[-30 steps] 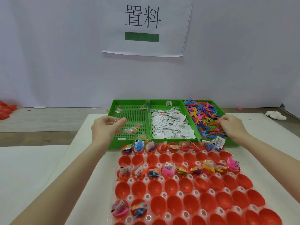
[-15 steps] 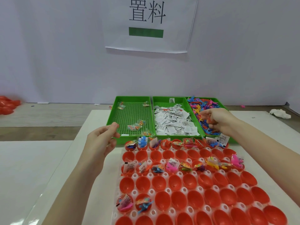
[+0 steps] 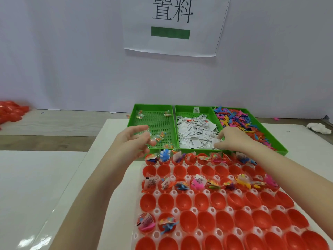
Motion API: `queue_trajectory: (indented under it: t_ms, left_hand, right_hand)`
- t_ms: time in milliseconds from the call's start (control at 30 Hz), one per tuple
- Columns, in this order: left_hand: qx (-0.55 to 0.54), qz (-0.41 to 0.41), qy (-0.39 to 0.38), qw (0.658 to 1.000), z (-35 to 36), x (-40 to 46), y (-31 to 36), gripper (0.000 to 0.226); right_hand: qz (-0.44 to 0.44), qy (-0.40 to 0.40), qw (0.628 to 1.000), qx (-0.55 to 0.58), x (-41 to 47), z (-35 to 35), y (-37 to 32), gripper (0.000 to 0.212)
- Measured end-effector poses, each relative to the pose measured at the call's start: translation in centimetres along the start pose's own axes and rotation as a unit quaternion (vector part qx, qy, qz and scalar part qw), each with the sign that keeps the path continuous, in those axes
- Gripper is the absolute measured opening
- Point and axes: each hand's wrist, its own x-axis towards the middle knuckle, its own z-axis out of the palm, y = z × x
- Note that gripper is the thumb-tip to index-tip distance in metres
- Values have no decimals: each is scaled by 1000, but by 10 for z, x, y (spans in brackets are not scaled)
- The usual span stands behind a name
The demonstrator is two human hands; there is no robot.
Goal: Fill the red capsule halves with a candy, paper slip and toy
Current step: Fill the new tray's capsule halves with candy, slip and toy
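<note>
Red capsule halves [image 3: 203,204] stand in a white holder tray [image 3: 239,193]; the back row, the third row and two at the front left hold candy, slips and toys. My left hand [image 3: 133,139] hovers over the left green tray [image 3: 155,107] and pinches a clear candy packet [image 3: 144,133]. My right hand [image 3: 232,139] reaches into the middle green tray [image 3: 191,107] and pinches a white paper slip [image 3: 216,142]. The right green tray [image 3: 266,131] is piled with coloured toys [image 3: 234,120].
A few loose candy packets [image 3: 158,136] lie in the left tray. A heap of red capsule parts [image 3: 10,110] sits at the far left. A white crumpled thing [image 3: 319,127] lies at the far right. A paper sign [image 3: 173,24] hangs on the wall.
My right hand moved left from the toy tray to the paper slips. My left hand rose back over the candy tray with a packet in its fingers.
</note>
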Motion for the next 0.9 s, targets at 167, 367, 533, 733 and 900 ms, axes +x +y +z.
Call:
queue_trajectory:
  t_ms: [167,367,533,733,900]
  left_hand:
    - [23,50,35,998,1,-2,2,35]
    - [-8,48,29,998,6,-5,2,14]
    - [16,56,9,998,15,-10,2,10]
    - [86,80,-98,988,42,-28,9,21]
    - [84,98,-188,974,50,-46,20,23]
  right_hand:
    - [16,76,996,31,-2,0,2,20]
    - [-15,200,978,62,-7,-8,2,23]
    - [-94,251,937,225,-29,-21,-7,24]
    - [-207,10,857,473,-93,-40,-44,16]
    - [-240,20,866,437,-122,-42,-56,8]
